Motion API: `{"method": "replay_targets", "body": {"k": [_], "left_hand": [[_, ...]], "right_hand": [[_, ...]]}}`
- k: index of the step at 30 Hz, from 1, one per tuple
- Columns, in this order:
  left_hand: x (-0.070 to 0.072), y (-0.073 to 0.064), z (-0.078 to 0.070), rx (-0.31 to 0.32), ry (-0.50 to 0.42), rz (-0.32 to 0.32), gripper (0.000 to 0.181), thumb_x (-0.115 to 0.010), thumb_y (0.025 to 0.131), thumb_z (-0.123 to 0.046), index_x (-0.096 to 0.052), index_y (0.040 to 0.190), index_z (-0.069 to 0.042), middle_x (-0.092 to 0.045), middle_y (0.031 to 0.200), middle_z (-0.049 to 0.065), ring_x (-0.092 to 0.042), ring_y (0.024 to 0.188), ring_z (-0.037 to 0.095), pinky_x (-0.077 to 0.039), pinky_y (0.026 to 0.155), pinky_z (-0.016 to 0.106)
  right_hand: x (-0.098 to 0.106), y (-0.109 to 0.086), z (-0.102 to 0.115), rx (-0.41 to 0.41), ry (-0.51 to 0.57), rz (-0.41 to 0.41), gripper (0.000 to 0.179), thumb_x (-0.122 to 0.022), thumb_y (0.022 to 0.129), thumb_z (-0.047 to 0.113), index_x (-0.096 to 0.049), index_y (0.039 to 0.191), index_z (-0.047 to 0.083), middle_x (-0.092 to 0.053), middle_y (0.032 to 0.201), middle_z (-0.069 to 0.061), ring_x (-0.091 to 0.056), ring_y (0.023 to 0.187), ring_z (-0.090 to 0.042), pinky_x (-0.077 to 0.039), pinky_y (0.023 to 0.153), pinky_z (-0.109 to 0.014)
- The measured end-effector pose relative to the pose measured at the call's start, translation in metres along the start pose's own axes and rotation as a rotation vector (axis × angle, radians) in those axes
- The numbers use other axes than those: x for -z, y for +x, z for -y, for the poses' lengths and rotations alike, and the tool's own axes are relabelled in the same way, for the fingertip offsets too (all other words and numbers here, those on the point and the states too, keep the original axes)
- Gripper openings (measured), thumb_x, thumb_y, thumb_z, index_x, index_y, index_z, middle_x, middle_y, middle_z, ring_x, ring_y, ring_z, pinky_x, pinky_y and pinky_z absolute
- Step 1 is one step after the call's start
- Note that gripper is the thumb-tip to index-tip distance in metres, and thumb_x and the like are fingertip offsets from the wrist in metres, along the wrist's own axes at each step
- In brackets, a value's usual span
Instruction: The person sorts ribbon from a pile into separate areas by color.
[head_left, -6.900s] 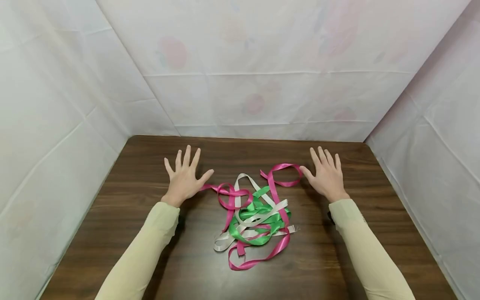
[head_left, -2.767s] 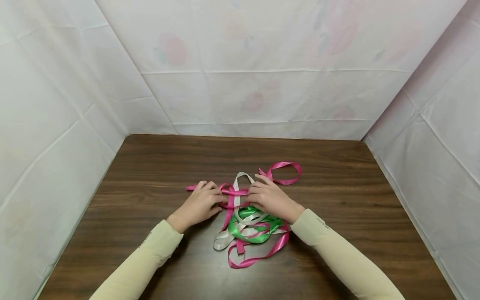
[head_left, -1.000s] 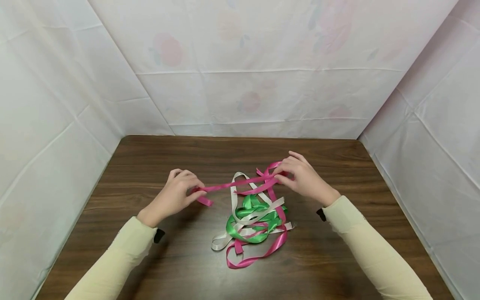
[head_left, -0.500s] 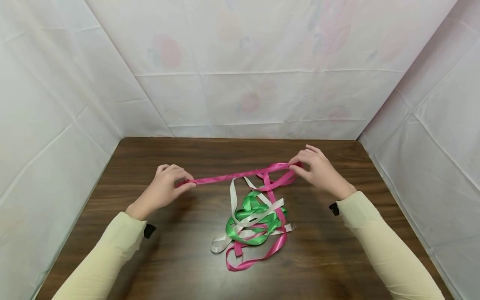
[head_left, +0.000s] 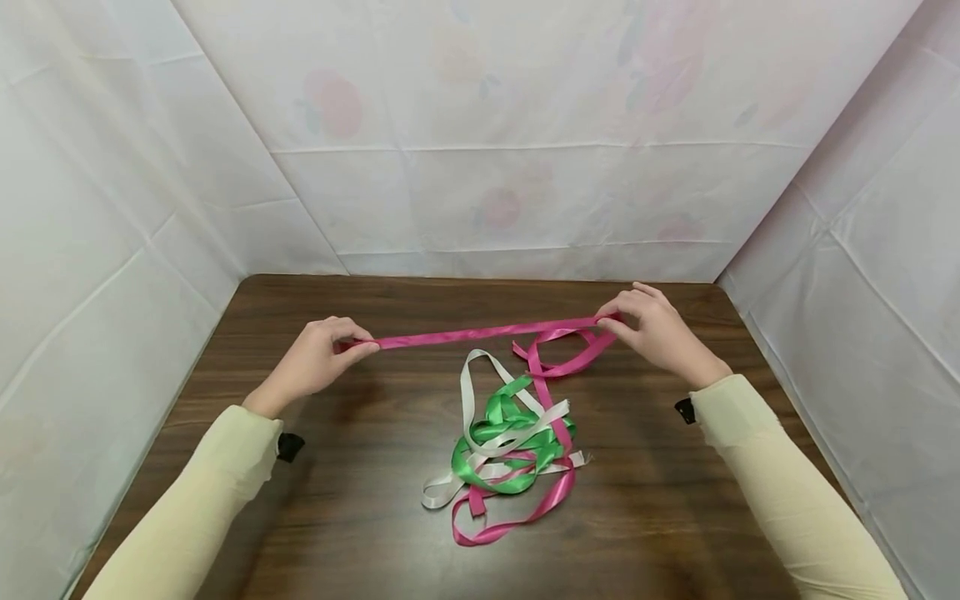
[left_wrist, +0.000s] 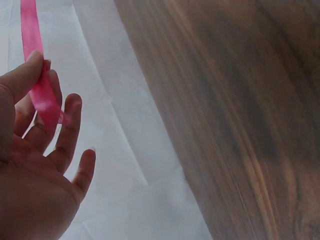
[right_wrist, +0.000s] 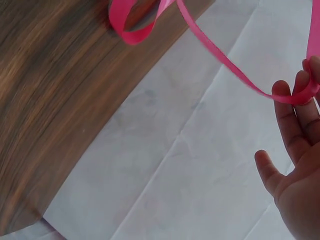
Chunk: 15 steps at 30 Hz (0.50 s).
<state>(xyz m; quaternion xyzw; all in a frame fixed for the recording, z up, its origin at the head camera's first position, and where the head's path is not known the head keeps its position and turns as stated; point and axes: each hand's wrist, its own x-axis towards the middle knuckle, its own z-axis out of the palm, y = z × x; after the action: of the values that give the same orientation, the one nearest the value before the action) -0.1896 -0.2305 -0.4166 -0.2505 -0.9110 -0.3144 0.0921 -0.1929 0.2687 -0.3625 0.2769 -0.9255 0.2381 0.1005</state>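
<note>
Left wrist view is showing what the head view is hiding: a loose tail of pink ribbon [left_wrist: 46, 107] hanging past the pinching thumb of the left hand [left_wrist: 40, 185], whose last two fingers are standing apart. Right wrist view is showing a slack strip trailing from the right hand [right_wrist: 305, 195], which is also pinching the ribbon. Only the head view is showing both hands, well apart, holding it taut above the table [head_left: 637, 500], with green ribbon [head_left: 512, 486] and white ribbon [head_left: 468, 400] lying tangled nearer the person. Both forearms are slanting inward.
</note>
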Motion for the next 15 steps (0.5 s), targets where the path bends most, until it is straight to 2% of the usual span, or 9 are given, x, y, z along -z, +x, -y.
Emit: {"method": "replay_targets", "body": {"k": [1,5,9,13,15], "left_hand": [[0.001,0.001,0.001,0.024,-0.007,0.004,0.006,-0.080,0.090,-0.018,-0.077,0.093,-0.013,-0.072,0.084,-0.001,-0.052,0.071,0.011,-0.045,0.065,0.025],[0.007,0.005,0.008,0.136,-0.038,0.028,0.011,-0.074,0.096,-0.024,-0.076,0.098,-0.013,-0.070,0.088,0.003,-0.051,0.069,0.012,-0.044,0.062,0.023],[0.015,0.009,0.016,0.236,-0.086,0.071,0.020,-0.067,0.101,-0.034,-0.074,0.105,-0.015,-0.062,0.078,0.004,-0.044,0.062,0.012,-0.040,0.057,0.026],[0.021,0.012,0.025,0.305,-0.111,0.126,0.030,-0.062,0.103,-0.042,-0.073,0.111,-0.016,-0.048,0.070,0.001,-0.036,0.059,0.012,-0.035,0.056,0.028],[0.024,0.013,0.029,0.332,-0.118,0.141,0.034,-0.061,0.103,-0.045,-0.073,0.114,-0.015,-0.048,0.072,0.001,-0.037,0.062,0.012,-0.035,0.058,0.028]], "right_hand": [[0.001,0.000,-0.001,-0.010,-0.003,0.008,0.009,-0.075,0.094,0.009,-0.076,0.103,0.011,-0.077,0.101,-0.007,-0.069,0.105,-0.031,-0.026,0.123,-0.059],[0.006,0.000,-0.008,-0.040,-0.012,0.038,0.010,-0.074,0.094,0.009,-0.076,0.103,0.011,-0.077,0.102,-0.008,-0.069,0.106,-0.032,-0.024,0.124,-0.059],[0.009,-0.001,-0.017,-0.065,-0.040,0.065,0.010,-0.073,0.094,0.010,-0.075,0.104,0.012,-0.077,0.102,-0.007,-0.068,0.105,-0.032,-0.024,0.124,-0.058],[0.012,-0.004,-0.029,-0.102,-0.075,0.075,0.010,-0.073,0.095,0.011,-0.075,0.105,0.011,-0.076,0.102,-0.009,-0.069,0.103,-0.032,-0.026,0.123,-0.059],[0.014,-0.006,-0.035,-0.133,-0.078,0.082,0.010,-0.073,0.095,0.011,-0.075,0.105,0.009,-0.076,0.102,-0.010,-0.068,0.103,-0.033,-0.026,0.122,-0.059]]}}
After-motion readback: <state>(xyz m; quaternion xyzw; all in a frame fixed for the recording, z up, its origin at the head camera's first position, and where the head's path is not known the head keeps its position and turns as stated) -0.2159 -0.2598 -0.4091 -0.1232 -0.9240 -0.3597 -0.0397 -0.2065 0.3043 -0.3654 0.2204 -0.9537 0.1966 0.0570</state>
